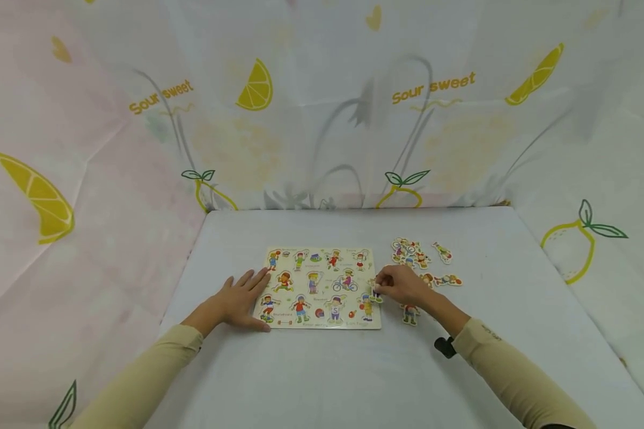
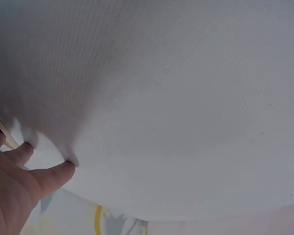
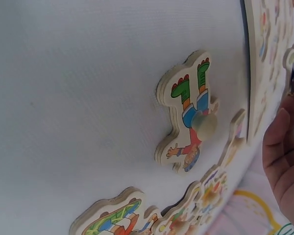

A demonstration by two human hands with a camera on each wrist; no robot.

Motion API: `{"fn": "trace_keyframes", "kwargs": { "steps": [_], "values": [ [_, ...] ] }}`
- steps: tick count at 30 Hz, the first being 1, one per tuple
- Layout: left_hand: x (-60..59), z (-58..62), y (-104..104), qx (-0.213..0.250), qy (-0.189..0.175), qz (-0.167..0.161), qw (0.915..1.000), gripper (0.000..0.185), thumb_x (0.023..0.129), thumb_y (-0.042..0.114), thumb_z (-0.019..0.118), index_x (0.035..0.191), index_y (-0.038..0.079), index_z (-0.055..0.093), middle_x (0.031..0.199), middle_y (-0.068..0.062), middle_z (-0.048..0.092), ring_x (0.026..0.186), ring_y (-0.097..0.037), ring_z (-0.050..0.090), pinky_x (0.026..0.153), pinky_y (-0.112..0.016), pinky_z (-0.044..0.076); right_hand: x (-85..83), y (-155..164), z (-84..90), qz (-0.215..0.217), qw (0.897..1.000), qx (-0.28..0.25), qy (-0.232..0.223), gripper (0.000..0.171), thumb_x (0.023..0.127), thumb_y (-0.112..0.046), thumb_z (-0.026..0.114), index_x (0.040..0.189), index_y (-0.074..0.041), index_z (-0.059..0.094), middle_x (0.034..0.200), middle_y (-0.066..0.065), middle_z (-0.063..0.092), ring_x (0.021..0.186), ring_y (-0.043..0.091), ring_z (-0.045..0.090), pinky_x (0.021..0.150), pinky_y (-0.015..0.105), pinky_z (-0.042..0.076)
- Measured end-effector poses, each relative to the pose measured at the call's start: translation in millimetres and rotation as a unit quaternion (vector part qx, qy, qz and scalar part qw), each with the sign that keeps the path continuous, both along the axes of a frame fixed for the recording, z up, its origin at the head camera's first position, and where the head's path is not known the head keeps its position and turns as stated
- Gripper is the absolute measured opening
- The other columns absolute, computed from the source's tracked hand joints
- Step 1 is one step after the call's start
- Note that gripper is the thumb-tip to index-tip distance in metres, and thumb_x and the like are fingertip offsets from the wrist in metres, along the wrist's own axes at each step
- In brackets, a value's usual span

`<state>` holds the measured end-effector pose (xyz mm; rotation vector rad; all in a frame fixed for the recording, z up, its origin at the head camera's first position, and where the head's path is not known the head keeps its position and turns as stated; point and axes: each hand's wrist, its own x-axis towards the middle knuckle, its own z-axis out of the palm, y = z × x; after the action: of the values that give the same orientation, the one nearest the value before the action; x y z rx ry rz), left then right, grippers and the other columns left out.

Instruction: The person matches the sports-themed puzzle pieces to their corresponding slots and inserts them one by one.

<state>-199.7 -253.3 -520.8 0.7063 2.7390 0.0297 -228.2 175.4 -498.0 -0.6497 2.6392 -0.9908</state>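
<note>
A wooden puzzle board (image 1: 322,289) printed with sporting children lies on the white table. My left hand (image 1: 245,296) rests flat with straight fingers on the board's left edge; in the left wrist view its thumb (image 2: 53,177) presses the cloth. My right hand (image 1: 392,287) pinches a small figure piece (image 1: 375,294) at the board's right edge. In the right wrist view its curled fingers (image 3: 284,161) sit beside the board's edge (image 3: 257,73). A knobbed roller-skater piece (image 3: 190,117) lies loose just beside that hand.
Several loose figure pieces lie right of the board: a cluster (image 1: 410,252), a pair (image 1: 446,279) and one near my wrist (image 1: 409,314). A white table (image 1: 354,369) is ringed by a lemon-print curtain (image 1: 327,107) on three sides.
</note>
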Motion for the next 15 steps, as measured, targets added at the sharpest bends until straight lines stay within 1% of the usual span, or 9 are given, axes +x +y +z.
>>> {"fn": "trace_keyframes", "kwargs": {
  "steps": [4,8,12,15],
  "values": [
    [-5.2,-3.7,-1,-0.001,0.006,0.003,1.0000,0.129,0.068,0.086,0.060,0.158,0.004,0.017,0.166,-0.016,0.014,0.149,-0.046,0.020,0.106,-0.076,0.023,-0.7,2,-4.0,0.010,1.000,-0.001,0.008,0.008,0.090,-0.015,0.072,0.092,-0.008,0.069,0.078,-0.002,0.061,0.067,0.010,0.052,0.059,0.023,0.044],
    [-13.2,-7.0,-5,-0.007,-0.003,0.004,1.0000,0.132,0.066,0.088,0.060,0.159,0.006,0.014,0.167,-0.014,0.011,0.149,-0.045,0.017,0.109,-0.075,0.020,-2.2,0,-2.5,0.007,1.000,0.004,0.001,0.008,0.091,-0.015,0.071,0.093,-0.008,0.069,0.078,-0.001,0.061,0.068,0.011,0.051,0.059,0.024,0.043],
    [-20.1,-4.8,-4,-0.010,-0.010,0.005,0.9999,0.133,0.066,0.089,0.059,0.159,0.006,0.013,0.167,-0.014,0.009,0.150,-0.046,0.014,0.109,-0.075,0.018,-6.6,-3,-1.4,0.005,1.000,0.007,0.000,0.007,0.091,-0.014,0.071,0.092,-0.008,0.068,0.079,-0.001,0.063,0.070,0.011,0.053,0.060,0.023,0.045],
    [-24.3,-2.4,-2,-0.004,-0.004,0.006,1.0000,0.132,0.066,0.087,0.061,0.158,0.004,0.015,0.167,-0.015,0.011,0.150,-0.047,0.015,0.109,-0.077,0.016,-9.4,-6,-1.2,-0.004,1.000,0.007,-0.001,0.006,0.091,-0.014,0.071,0.092,-0.008,0.068,0.080,0.000,0.063,0.071,0.011,0.053,0.061,0.024,0.045]
  ]
}}
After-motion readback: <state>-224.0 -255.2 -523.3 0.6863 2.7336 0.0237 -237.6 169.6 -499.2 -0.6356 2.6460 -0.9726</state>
